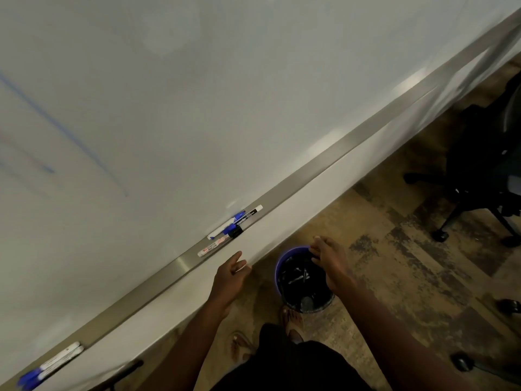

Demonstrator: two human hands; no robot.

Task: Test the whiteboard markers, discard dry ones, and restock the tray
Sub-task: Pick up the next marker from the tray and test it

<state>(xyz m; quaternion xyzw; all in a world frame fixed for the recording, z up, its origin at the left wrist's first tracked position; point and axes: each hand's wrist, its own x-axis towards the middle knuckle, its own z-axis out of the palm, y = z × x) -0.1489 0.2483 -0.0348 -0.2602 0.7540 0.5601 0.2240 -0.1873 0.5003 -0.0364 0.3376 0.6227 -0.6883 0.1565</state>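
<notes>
Bin [282, 266] contents dark, indistinct

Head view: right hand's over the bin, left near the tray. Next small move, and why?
Probably reach the left hand up to the red-labelled marker, the nearest one on the tray, to test it. That hand is open and empty just below it. The right hand is over the bin, which already holds markers; whether it holds anything is unclear.

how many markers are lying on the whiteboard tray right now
5. Three near the middle: a blue-capped marker, a black-capped marker, a red-labelled marker. Two blue-capped ones at the lower left end. Others may lie in the bin, too dark to count.
</notes>
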